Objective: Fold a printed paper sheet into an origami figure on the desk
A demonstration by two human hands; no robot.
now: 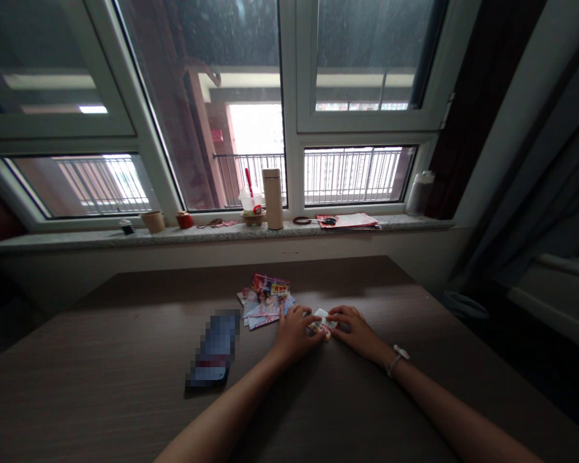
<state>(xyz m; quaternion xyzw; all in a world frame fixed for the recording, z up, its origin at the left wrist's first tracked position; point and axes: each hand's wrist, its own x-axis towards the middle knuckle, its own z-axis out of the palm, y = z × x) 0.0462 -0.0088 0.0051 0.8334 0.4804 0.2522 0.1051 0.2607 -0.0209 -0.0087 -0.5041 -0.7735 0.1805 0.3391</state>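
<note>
A small piece of printed paper [322,323], whitish with yellow and red marks, lies on the brown table between my hands. My left hand [295,329] grips its left side with thumb and fingers. On the other side, my right hand [354,326] has its fingertips closed on the paper's right edge; that wrist wears a bracelet. The paper looks folded, though the fingers cover part of it. Just beyond my left hand is a loose pile of colourful printed paper sheets [265,303].
A phone-like dark object [213,354], pixelated, lies left of my left forearm. Along the granite windowsill [212,239] stand a beige thermos [273,199], a plastic cup with red straw [251,200], a paper cup [153,222], scissors [325,221], papers [354,221] and a bottle [419,194].
</note>
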